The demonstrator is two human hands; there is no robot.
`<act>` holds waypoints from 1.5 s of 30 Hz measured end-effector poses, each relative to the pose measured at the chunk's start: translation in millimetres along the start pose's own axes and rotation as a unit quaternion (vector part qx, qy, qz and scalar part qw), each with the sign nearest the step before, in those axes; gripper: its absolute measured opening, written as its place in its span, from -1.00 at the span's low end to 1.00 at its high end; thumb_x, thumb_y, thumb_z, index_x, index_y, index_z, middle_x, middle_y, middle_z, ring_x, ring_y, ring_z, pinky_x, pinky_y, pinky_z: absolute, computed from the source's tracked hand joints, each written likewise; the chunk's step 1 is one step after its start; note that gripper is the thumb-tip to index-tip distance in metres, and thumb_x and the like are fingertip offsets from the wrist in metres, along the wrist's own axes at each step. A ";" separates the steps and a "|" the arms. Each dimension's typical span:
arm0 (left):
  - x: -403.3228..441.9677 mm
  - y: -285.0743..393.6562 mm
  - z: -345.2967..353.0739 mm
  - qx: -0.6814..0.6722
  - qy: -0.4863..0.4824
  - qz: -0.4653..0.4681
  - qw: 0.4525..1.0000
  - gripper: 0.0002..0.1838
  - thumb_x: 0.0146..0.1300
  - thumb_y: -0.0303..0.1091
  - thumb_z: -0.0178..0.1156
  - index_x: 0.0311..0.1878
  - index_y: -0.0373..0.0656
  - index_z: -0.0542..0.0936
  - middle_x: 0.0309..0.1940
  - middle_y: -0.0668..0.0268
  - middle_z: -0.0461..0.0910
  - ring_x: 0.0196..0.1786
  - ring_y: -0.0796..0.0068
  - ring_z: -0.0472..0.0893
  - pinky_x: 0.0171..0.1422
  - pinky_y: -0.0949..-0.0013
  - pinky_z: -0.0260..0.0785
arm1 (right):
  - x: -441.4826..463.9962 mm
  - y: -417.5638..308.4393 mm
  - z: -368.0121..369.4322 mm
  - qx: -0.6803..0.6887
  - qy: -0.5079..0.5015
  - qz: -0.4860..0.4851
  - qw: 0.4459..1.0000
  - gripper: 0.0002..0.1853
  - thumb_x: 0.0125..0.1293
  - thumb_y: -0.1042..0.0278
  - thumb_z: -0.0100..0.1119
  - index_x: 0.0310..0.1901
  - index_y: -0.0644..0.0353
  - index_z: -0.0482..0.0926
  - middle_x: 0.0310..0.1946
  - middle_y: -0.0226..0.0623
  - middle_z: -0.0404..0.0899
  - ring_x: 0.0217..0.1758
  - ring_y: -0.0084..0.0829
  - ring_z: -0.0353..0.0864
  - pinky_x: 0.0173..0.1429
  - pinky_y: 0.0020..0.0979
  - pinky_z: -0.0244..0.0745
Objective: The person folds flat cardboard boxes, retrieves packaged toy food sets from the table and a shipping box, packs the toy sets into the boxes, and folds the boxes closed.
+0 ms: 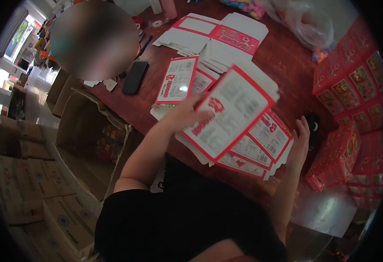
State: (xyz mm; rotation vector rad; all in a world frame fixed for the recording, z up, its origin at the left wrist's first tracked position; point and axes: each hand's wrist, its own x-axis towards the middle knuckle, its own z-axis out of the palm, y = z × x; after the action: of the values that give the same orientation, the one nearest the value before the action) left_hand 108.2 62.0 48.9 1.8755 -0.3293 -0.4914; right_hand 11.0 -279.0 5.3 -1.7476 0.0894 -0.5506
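A flat, unfolded carton (237,109) with a red border and printed white panel is tilted above the other cartons, slightly blurred. At its left edge, my left hand (185,114) grips it, with the thumb on the printed side. Beneath it lies a fanned pile of similar flat cartons (268,136). My right hand (300,142) is beside the right end of that pile, fingers stretched out and holding nothing. More flat cartons (176,81) lie just beyond my left hand.
Further flat cartons (235,39) lie at the far side of the red table (156,120). A black phone (135,77) rests at left. Made-up red boxes (353,83) are stacked at right. An open cardboard box (80,139) stands below the table's left edge; a plastic bag (305,22) sits at the back.
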 end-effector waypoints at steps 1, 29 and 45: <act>6.6 -11.4 -25.7 -0.057 0.060 0.007 0.997 -0.40 0.15 -0.25 0.26 0.22 -0.30 0.34 -0.06 0.14 0.56 -0.02 0.42 0.55 0.08 0.38 0.37 | 2.3 0.1 1.3 -0.014 0.046 0.033 0.998 -0.43 0.44 -0.09 -0.34 0.13 0.23 0.44 0.33 -0.24 0.14 0.38 -0.31 0.14 0.37 -0.24 0.07; -163.8 -148.8 -321.1 -0.034 0.304 -0.027 0.952 -0.57 0.37 -0.10 -0.02 0.18 -0.14 0.41 0.01 0.27 0.53 0.00 0.47 0.55 0.04 0.40 0.43 | -47.4 -19.7 225.4 -0.166 -0.432 -0.180 0.868 -0.75 0.05 0.63 0.17 -0.18 0.24 0.57 -0.15 -0.17 0.55 -0.10 -0.22 0.52 0.01 -0.31 0.41; -288.1 -614.1 -161.6 0.112 0.188 -0.574 0.789 -0.46 0.11 0.01 0.18 0.04 -0.19 0.46 -0.06 0.14 0.57 -0.06 0.20 0.58 0.00 0.14 0.45 | -84.5 -7.5 320.0 -0.236 -0.592 -0.298 0.710 -0.53 -0.13 0.43 0.38 -0.07 0.03 0.57 0.01 -0.34 0.45 0.06 -0.27 0.41 0.06 -0.29 0.30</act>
State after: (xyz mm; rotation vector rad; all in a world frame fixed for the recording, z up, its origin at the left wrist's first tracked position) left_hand -71.2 537.8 -428.2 2.1916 1.1598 -0.8615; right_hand 65.1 40.8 -61.3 -2.3239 -1.3984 0.2981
